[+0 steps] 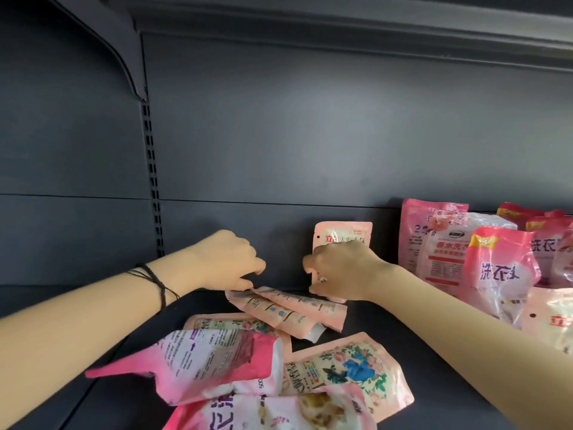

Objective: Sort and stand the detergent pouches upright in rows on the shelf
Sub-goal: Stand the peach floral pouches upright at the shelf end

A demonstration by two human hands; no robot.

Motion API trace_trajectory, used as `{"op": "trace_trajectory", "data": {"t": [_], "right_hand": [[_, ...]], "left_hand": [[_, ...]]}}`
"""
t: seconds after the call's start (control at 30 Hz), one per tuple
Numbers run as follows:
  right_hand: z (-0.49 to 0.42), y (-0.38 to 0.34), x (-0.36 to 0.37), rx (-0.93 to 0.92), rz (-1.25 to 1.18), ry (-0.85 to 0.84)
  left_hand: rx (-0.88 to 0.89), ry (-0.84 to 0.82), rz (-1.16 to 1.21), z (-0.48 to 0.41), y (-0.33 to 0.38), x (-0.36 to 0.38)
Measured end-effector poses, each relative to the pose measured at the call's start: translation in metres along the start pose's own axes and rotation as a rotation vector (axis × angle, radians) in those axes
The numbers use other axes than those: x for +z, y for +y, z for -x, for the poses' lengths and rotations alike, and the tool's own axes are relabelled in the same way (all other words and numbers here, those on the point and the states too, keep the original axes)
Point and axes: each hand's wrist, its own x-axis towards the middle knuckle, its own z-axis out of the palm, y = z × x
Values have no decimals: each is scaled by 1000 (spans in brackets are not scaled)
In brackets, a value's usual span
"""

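The right hand (338,271) is wrapped round the standing pouch (342,235) and covers its lower half, so the base and most of the label are out of sight. The left hand (229,262) has its fingertips tucked under, right at the edge of the flat pouches (288,308). Can't tell if it's pinching them or just touching. The front pouch (266,411) gets chopped by the bottom edge, and the red-topped pouches (548,240) by the right edge. The small print everywhere is too blurry to read.
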Motion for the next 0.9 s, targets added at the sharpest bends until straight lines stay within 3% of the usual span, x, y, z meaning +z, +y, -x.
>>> {"op": "trace_trajectory", "data": {"t": [0.17,0.37,0.5,0.63,0.7,0.8,0.9], "right_hand": [[-21,-41,4,-45,26,-14],[-36,-66,13,65,-24,-166],[-30,-52,12,251,-155,5],[-12,-15,11,467,-668,251],[-1,-3,10,584,-1068,372],[16,5,11,695,-1710,394],[28,17,26,739,-1788,461]], "left_hand": [[-19,86,24,4,-4,20],[-256,83,626,8,-6,35],[-375,82,863,1,-4,42],[-508,157,1330,-18,8,30],[-498,148,1558,-28,19,18],[-457,123,1774,-44,33,0],[-490,169,1837,-64,44,-11]]}}
